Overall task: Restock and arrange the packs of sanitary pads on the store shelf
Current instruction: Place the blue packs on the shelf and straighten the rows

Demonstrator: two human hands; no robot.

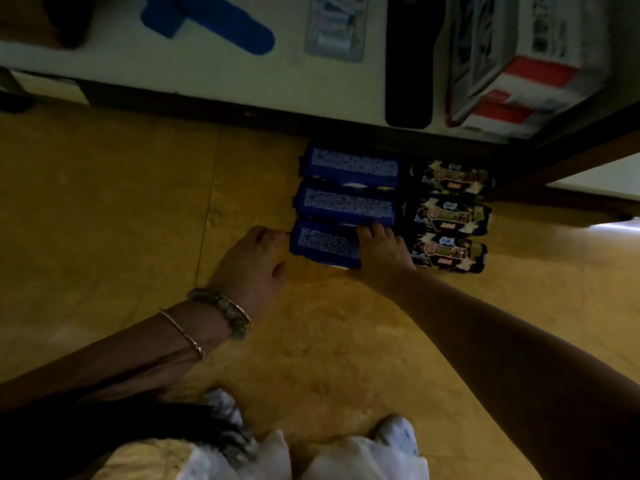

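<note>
Three blue packs of sanitary pads lie in a column on the yellow floor below the shelf: far pack (351,166), middle pack (344,204), near pack (323,242). My right hand (382,251) grips the near blue pack at its right end, fingers curled over its top edge. My left hand (251,263) touches that pack's left end with its fingertips. Right of them lie three black packs, the nearest (450,252), the middle (450,216) and the farthest (452,176).
The white shelf (207,74) runs across the top, carrying a blue item (207,20), a small boxed item (334,29), a black pack (408,64) and red-and-white packs (512,67). A dark shelf base (568,157) stands at the right. My feet and clothing (294,452) are at the bottom.
</note>
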